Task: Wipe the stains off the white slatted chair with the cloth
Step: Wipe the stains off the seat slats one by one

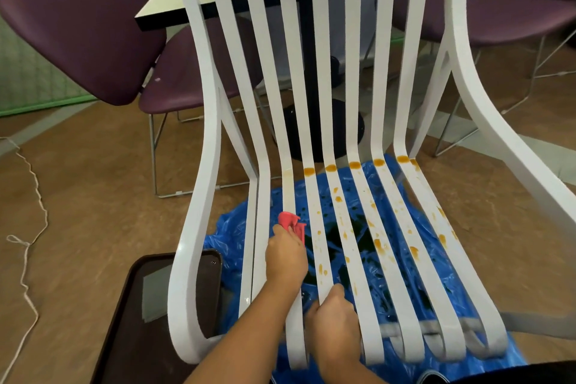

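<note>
Chair [323, 40]: smooth white painted finish, slight sheen; the orange stains [378, 162] look wet and glossy. Cloth [291, 221]: soft red fabric, crumpled. Sheet [230, 237]: thin blue plastic, glossy, crinkled. Purple seat [78, 25]: matt padded covering, thin metal legs [152, 159].

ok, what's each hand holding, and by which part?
Left hand grips the cloth by its near end, bunched. Right hand grips a slat near the seat's front.

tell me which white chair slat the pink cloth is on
The third white slat from the left, under the pink cloth the left hand grips; slats rightward carry orange stains.
</note>
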